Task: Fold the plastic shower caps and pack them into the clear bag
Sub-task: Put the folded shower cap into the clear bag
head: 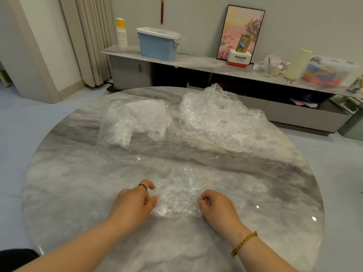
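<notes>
One clear plastic shower cap [177, 195] lies crumpled on the round marble table [78, 173], close to the near edge. My left hand [133, 199] pinches its left side and my right hand [216, 205] pinches its right side. Farther back on the left lies the clear bag [137, 122], with folded caps showing white inside it. To its right sits a loose heap of unfolded shower caps [222, 116].
Behind the table runs a low marble sideboard [196, 61] with a blue lidded bin [157, 44], stacked paper cups [121, 34], a framed picture [241, 30] and assorted clutter. A curtain [90, 36] hangs at the back left.
</notes>
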Motion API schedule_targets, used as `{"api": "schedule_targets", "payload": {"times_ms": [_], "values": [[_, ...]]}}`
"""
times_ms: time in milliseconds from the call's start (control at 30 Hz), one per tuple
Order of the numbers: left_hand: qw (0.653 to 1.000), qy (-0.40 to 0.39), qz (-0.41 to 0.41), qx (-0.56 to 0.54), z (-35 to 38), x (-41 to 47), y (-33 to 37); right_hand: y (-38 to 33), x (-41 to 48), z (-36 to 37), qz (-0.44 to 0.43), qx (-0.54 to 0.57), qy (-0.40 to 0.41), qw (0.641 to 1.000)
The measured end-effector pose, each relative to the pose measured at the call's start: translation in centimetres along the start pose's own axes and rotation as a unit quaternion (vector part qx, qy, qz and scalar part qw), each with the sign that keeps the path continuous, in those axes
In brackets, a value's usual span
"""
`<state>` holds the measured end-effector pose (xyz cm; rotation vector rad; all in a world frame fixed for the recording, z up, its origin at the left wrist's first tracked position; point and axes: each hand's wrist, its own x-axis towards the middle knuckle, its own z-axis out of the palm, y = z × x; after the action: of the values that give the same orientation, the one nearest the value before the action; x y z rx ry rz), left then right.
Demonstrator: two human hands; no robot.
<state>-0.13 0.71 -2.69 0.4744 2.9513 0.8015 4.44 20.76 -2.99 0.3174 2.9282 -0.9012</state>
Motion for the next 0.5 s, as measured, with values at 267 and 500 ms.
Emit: {"api": "schedule_targets", "payload": {"times_ms": [267,500], "values": [[0.944,0.009,0.267,0.192,2.7,0.5,0.2,-0.4,-0.1,0.7,-0.02,-0.123,0.046,0.991],[0.93,-0.137,0.232,0.249,3.5,0.9,-1.0,0.2,-0.2,3.0,-0.245,-0.172,0.109,0.948]]}}
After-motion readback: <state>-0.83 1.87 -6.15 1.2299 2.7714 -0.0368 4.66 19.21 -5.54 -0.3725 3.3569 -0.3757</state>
